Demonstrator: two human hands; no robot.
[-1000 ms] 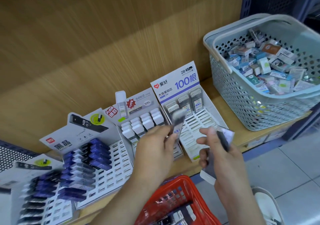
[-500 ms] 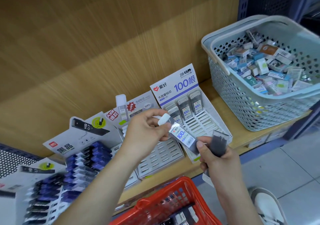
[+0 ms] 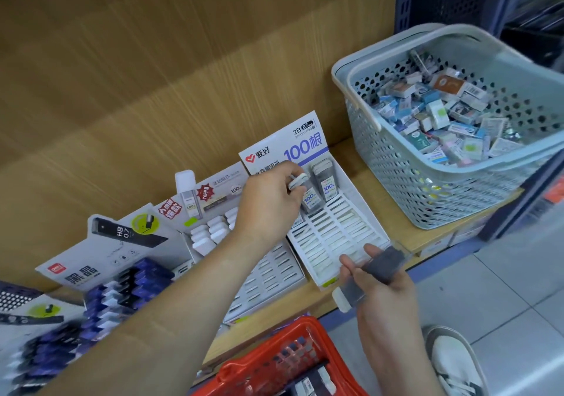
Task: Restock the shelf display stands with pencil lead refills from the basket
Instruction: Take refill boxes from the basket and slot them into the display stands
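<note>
At the far left of the wooden shelf [image 3: 369,191] I see a blurred display stand [image 3: 36,313] packed with dark purple cases. Just beside it an HB 0.7 stand [image 3: 100,252] carries rows of purple refills [image 3: 134,279] below its header card. Next comes a grey stand [image 3: 213,191] with white-capped refills [image 3: 210,234] in its back rows and lines of slots showing in front.

The person's left arm crosses over that grey stand, and the left hand [image 3: 268,203] reaches to the back row of the 100 stand [image 3: 332,237]. Its fingertips pinch a lead refill [image 3: 300,182] by the white cap. The case is tilted, with its lower end down among the slots, just beside two standing refills [image 3: 328,182] under the blue-and-white header.

Below, at the bottom edge, a red basket [image 3: 268,362] hangs in front of the shelf. A few dark cases show inside it, too blurred for me to read.

The right hand [image 3: 384,292] hovers at the front edge of the 100 stand, fingers curled round a dark refill case [image 3: 378,267]. That case lies slanted, white cap low and left, clear end up and right. I cannot tell whether the right hand holds one case or two.

Further right on the shelf stands a grey-blue basket [image 3: 412,188] heaped with small boxes [image 3: 442,121]. Beneath it a white shoe [image 3: 454,365] rests on the tiled floor.
</note>
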